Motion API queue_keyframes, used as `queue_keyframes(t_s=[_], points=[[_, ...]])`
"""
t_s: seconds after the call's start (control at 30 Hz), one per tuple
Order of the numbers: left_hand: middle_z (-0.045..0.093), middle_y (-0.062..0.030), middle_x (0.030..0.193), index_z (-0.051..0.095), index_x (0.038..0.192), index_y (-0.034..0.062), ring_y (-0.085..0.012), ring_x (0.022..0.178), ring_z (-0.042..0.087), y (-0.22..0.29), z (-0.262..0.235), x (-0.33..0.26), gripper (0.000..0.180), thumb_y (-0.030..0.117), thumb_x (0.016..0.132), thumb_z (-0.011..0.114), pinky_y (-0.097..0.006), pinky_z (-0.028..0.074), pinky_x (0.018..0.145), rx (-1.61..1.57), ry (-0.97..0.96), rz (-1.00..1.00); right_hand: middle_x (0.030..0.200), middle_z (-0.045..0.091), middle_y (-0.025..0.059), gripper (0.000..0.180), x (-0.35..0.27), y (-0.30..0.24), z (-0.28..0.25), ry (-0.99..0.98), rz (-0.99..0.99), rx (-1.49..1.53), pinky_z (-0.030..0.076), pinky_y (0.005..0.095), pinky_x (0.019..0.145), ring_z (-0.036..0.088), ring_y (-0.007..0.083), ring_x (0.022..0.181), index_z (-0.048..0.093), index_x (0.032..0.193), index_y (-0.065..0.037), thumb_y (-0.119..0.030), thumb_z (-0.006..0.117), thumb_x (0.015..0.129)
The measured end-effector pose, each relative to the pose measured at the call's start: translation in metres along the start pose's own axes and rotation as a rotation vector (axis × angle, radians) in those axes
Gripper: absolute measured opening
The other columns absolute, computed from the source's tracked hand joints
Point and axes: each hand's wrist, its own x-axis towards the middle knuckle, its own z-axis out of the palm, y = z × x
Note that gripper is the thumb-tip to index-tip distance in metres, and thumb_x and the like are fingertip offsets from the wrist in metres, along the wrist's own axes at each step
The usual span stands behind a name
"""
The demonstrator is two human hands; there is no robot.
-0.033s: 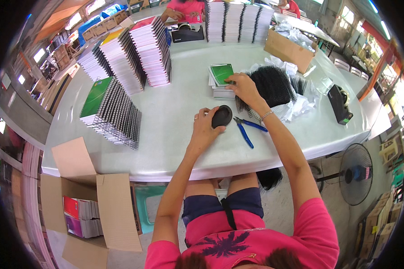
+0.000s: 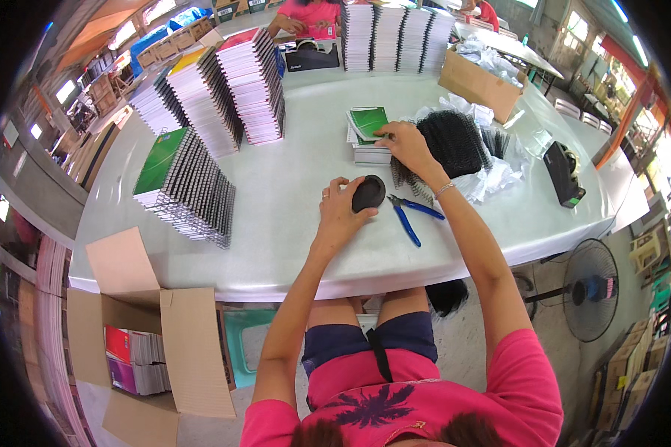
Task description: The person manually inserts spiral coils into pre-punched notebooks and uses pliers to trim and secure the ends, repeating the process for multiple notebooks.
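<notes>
My left hand [image 2: 341, 207] is wrapped around a black, rounded, puck-like thing [image 2: 368, 195] resting on the table. At the small stack of loose notebook sheets, my right hand [image 2: 408, 147] pinches the edge of the top green cover [image 2: 368, 121]. White page blocks [image 2: 371, 155] lie beneath that cover, slightly fanned. Blue-handled cutting pliers [image 2: 408, 226] lie between my forearms, jaws toward the black thing. Just right of my right hand sits a heap of black spiral binding coils [image 2: 452, 141], partly hidden by the hand, on crumpled white paper [image 2: 492, 181].
Spiral-bound notebooks [image 2: 184, 186] stand in tall stacks at the left and far side. Tape dispensers [image 2: 564, 175] sit at the right and back. A carton of paper scraps [image 2: 484, 86] is far right. An open carton of notebooks [image 2: 197, 350] and a fan [image 2: 590, 290] flank me below. A person [image 2: 309, 16] works opposite.
</notes>
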Motion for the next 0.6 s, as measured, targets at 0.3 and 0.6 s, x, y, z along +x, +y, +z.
queue_keyframes(t_s=[0.3,0.6], points=[[0.053,-0.0151,0.122,0.059,0.131,0.0142,-0.0294,0.117,0.051,0.009,-0.014,0.009,0.048,0.034,0.089,0.071,-0.043,0.042,0.099,-0.148,0.235,0.048,0.074,0.067,0.0141,0.018,0.015,-0.005,-0.011,-0.001,0.253,0.082,0.048,0.0408,0.066,0.063,0.0298,0.069,0.068,0.092,-0.003,-0.018,0.069,0.083],[0.055,-0.0105,0.123,0.037,0.144,0.0029,-0.0178,0.108,0.058,0.022,-0.044,0.029,0.055,0.025,0.098,0.059,-0.032,0.048,0.092,-1.226,0.088,-0.252,0.101,0.07,0.0041,0.033,-0.062,-0.079,-0.006,0.397,-0.436,-0.161,0.046,0.0388,0.083,0.059,0.026,0.089,0.071,0.112,-0.013,-0.007,0.071,0.08]])
